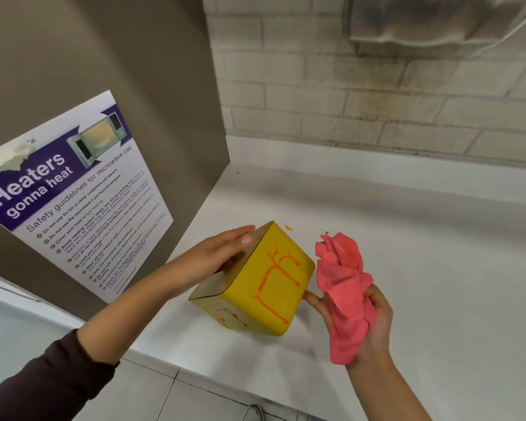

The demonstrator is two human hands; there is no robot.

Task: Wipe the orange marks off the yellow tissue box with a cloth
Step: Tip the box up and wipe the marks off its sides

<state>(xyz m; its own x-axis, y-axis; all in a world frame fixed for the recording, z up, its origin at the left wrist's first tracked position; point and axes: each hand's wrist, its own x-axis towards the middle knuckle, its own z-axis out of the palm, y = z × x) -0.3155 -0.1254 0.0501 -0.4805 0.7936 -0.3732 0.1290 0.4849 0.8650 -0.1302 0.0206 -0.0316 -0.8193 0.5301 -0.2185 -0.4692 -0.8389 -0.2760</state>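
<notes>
Near the front edge of the desk (407, 238), toward its left end beside a brown upright panel (134, 71), sits the yellow tissue box (298, 299). Head view: the box is tilted, one lower corner down on the desk surface, with a broad yellow face turned upward. Orange marks (278, 275) run across this face in branching lines, and fainter orange smears show on the lower left face. The left hand (222, 256) lies with straight, unclenched fingers flat against the box's brown cardboard-coloured face; a dark sleeve (52, 375) covers the forearm. The right hand (368, 323) is just right of the box, its fingers curled round a crumpled pink cloth (345, 287), which stands up from the grasp and is apart from the marked face. One finger of this hand, bearing a ring (315, 302), extends to the box's lower right edge. A small orange speck (289, 228) lies on the desk just behind the box. A microwave safety poster (73, 189) is fixed to the panel. A pale brick wall (377, 101) runs along the desk's back edge.
</notes>
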